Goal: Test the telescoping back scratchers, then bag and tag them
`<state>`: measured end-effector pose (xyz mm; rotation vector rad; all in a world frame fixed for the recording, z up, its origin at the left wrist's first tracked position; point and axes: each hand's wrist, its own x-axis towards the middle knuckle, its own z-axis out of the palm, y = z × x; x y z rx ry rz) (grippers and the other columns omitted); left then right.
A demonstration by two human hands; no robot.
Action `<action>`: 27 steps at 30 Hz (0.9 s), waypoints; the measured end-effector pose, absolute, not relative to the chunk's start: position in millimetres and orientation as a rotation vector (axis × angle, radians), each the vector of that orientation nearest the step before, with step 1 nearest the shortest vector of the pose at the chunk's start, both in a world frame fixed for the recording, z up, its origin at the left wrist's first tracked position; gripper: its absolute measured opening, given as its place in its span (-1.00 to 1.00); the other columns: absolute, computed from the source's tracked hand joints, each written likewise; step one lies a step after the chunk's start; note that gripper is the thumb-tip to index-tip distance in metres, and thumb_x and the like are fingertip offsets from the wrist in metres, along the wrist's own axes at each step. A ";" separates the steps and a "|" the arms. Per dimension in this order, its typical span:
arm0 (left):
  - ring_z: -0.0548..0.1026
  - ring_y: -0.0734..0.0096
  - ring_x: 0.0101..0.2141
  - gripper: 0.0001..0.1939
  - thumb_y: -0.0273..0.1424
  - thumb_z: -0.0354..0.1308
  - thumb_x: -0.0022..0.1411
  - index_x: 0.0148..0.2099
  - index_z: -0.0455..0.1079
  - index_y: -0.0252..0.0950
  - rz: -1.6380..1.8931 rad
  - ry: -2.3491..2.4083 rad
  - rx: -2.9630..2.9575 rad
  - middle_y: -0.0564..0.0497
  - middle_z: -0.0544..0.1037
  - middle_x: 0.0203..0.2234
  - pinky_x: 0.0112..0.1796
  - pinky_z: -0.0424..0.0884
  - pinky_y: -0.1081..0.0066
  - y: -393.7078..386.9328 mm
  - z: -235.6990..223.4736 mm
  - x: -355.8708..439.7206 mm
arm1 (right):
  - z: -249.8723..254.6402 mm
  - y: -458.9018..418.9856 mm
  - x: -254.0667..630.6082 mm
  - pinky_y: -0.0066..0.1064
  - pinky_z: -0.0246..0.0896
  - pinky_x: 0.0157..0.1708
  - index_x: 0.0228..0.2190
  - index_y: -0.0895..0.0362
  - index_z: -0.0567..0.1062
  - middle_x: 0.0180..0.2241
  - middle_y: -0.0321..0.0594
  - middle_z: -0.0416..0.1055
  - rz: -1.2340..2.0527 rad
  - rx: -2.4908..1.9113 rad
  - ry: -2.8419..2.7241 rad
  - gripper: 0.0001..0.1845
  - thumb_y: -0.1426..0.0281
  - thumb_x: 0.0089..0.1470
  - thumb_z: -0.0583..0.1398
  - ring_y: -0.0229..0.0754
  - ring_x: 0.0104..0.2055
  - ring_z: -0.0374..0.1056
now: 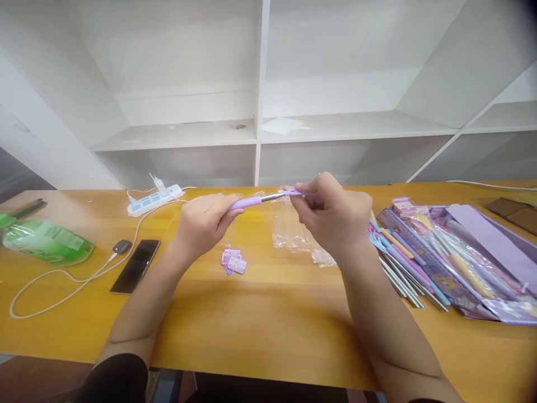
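My left hand (pixel 207 220) is closed around the purple grip of a slim purple-handled telescopic rod (pixel 272 197). A short silvery section shows between my two hands. At its other end my right hand (pixel 333 212) pinches a purple end piece, partly hidden by the fingers. The rod is held nearly level above the table. Below and between the hands lie several small purple printed cards (pixel 234 262) in a loose pile. Crumpled clear plastic wrappers (pixel 289 235) lie beneath and beside my right hand.
On the right, pastel-handled metal rods (pixel 405 263) lie beside an open purple box (pixel 457 280) of wrapped items. Leftward are a phone (pixel 135 266), a white cable (pixel 62 272), a black plug-like piece (pixel 122 246), a power strip (pixel 155 200) and a green bottle (pixel 48 242). White shelving (pixel 260 84) stands behind.
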<state>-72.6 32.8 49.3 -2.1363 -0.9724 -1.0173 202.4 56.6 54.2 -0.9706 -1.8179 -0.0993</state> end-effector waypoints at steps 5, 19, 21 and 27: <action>0.52 0.40 -0.47 -0.73 -0.24 0.09 0.62 -0.12 0.50 -0.24 -0.888 -1.011 -2.280 0.05 0.63 -0.45 -0.41 0.28 0.36 35.9 42.9 -62.4 | 57.3 59.3 199.5 -0.43 0.02 -0.48 -0.25 0.00 0.46 -0.59 -0.43 0.39 -0.236 -1.006 -1.838 -0.96 0.38 0.30 0.25 -0.29 -0.59 0.28; 0.65 0.22 -0.11 -0.63 -0.12 -0.10 0.63 -0.04 0.47 -0.17 -0.444 -1.963 -2.633 -0.03 0.69 -0.13 -0.10 0.44 0.32 66.7 24.3 -65.0 | 48.3 70.9 185.0 -0.40 0.29 -0.25 -0.10 0.02 0.49 -0.22 -0.28 0.51 0.191 -0.706 -2.060 -0.61 0.64 0.30 -0.01 -0.27 -0.36 0.45; 0.63 -0.02 0.06 -0.64 -0.13 0.07 0.55 0.15 0.43 -0.26 -0.337 -2.197 -2.485 -0.26 0.65 0.07 -0.03 0.45 0.22 84.3 8.9 -75.9 | 47.1 73.2 187.6 -0.42 0.18 -0.32 -0.11 0.03 0.51 -0.22 -0.27 0.47 0.090 -0.754 -2.048 -0.55 0.70 0.20 -0.01 -0.27 -0.39 0.36; 0.70 -0.16 0.00 0.15 -0.18 0.49 0.20 0.57 -0.10 -0.46 -0.169 -2.558 -2.433 -0.35 0.69 -0.01 -0.05 0.53 0.21 126.2 -55.2 -97.6 | 44.9 77.6 193.0 -0.41 -0.02 -0.36 -0.11 0.04 0.54 -0.22 -0.22 0.40 -0.065 -0.881 -2.099 -0.55 0.68 0.25 -0.02 -0.22 -0.38 0.18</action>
